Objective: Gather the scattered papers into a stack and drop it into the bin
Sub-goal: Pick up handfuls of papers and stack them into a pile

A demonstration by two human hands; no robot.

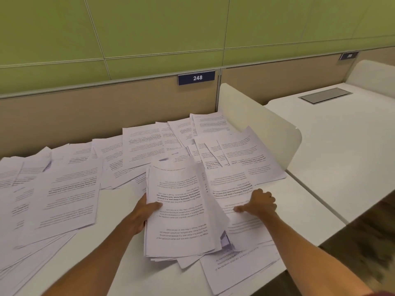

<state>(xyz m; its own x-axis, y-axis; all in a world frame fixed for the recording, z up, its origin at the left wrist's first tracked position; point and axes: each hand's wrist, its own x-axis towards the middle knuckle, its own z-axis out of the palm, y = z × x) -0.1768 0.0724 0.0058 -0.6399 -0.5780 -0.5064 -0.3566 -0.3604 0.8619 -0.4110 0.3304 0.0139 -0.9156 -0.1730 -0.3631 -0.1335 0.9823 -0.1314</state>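
Note:
A thick stack of printed white papers (181,214) is lifted at a tilt above the white desk (119,210). My left hand (145,212) grips its left edge, thumb on top. My right hand (259,202) rests to the right of the stack, fingers curled, thumb pressing on a loose sheet (237,189) that lies flat. Several more loose sheets (64,189) cover the desk's left side, and others (192,135) spread across the back. A few sheets (239,268) lie at the front edge under the stack. No bin is in view.
A beige partition (85,112) with a blue "248" sign (196,77) runs behind the desk. A white curved divider (260,122) separates it from the neighbouring desk (342,146), which has a grey cable hatch (324,95). Dark floor (363,242) shows at the right.

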